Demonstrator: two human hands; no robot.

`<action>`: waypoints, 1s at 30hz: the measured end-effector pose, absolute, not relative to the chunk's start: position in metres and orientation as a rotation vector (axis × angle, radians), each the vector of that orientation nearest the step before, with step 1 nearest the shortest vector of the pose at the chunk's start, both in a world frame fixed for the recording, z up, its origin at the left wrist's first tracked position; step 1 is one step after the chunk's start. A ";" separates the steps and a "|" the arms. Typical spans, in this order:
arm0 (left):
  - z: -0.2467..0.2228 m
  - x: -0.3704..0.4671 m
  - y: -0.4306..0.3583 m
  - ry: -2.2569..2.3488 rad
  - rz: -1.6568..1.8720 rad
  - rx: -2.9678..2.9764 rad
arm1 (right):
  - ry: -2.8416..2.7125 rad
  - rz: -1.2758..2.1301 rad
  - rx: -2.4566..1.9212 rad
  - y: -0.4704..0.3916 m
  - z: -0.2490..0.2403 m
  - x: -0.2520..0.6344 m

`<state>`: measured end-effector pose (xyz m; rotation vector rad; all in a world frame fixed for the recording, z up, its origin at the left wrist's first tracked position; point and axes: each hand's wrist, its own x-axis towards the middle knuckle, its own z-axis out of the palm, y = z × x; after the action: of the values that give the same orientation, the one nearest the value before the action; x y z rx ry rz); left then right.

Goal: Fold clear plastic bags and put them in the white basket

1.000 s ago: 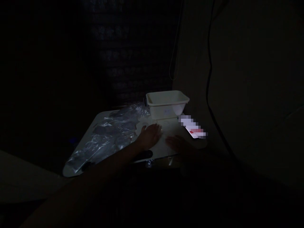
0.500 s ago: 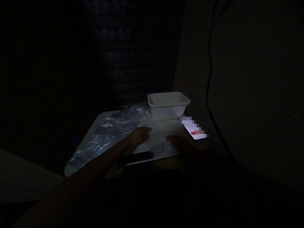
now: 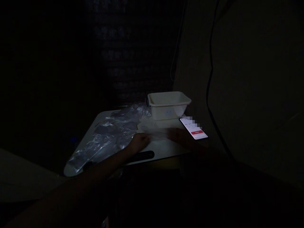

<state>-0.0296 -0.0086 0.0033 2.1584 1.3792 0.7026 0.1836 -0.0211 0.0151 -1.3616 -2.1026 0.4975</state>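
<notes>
In dim light my left hand (image 3: 139, 141) is closed on the left end of a thin, pale, see-through sheet (image 3: 158, 134), perhaps plastic. At the sheet's right end is my right hand (image 3: 177, 135), dark and smeared by motion, so its fingers cannot be made out. The sheet is blurred and stretches between the hands over a white table (image 3: 166, 150). Crumpled clear plastic (image 3: 106, 134) covers the table's left part. Behind the hands stands a white tub (image 3: 168, 110) with a dark clip on its left side.
A lit phone (image 3: 194, 130) lies at the table's right edge. A dark slot (image 3: 146, 155) runs along the front edge. A black cable (image 3: 208, 85) hangs down the wall at the right. Something blue (image 3: 73, 139) shows left of the table.
My left hand has moved slightly down toward the table's front edge. The sheet between the hands has gone from hanging low to a flatter, blurred band.
</notes>
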 end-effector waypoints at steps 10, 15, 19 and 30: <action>-0.001 -0.034 0.002 1.482 0.896 1.777 | -1.938 0.826 -1.319 -0.007 0.010 0.190; -0.005 -0.034 0.005 1.451 0.934 1.544 | -1.637 1.000 -1.389 -0.004 0.005 0.185; -0.004 -0.030 0.001 1.288 0.977 1.239 | -1.374 1.236 -1.257 -0.003 -0.003 0.185; 0.000 -0.029 0.000 1.205 1.006 0.974 | -1.242 1.306 -1.194 0.002 -0.012 0.180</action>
<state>-0.0287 -0.0001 0.0004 0.9741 1.2051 1.0055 0.1805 0.0018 -0.0118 -1.1943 -1.2417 1.3057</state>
